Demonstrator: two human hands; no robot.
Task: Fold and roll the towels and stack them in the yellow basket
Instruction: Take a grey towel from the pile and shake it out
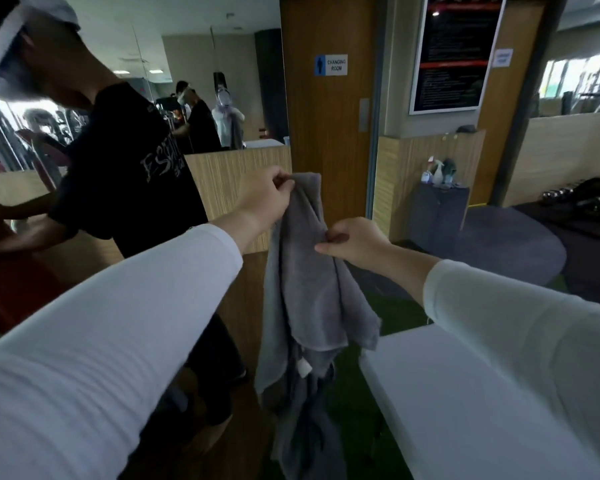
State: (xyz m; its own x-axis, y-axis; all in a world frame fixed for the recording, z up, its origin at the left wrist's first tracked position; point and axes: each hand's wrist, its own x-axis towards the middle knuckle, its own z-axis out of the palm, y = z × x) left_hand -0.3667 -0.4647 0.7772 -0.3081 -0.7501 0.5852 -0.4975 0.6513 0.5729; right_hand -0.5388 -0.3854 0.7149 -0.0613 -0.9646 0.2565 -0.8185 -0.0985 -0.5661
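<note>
Pinching grey terry towel (305,271): left hand (264,199) grip at top corner, right hand (354,242) grip mid-edge; cloth hangs crumpled.

Grey towel's (305,289) lower end past the bottom edge; dark wall poster's (454,53) text illegibly blurred.
</note>
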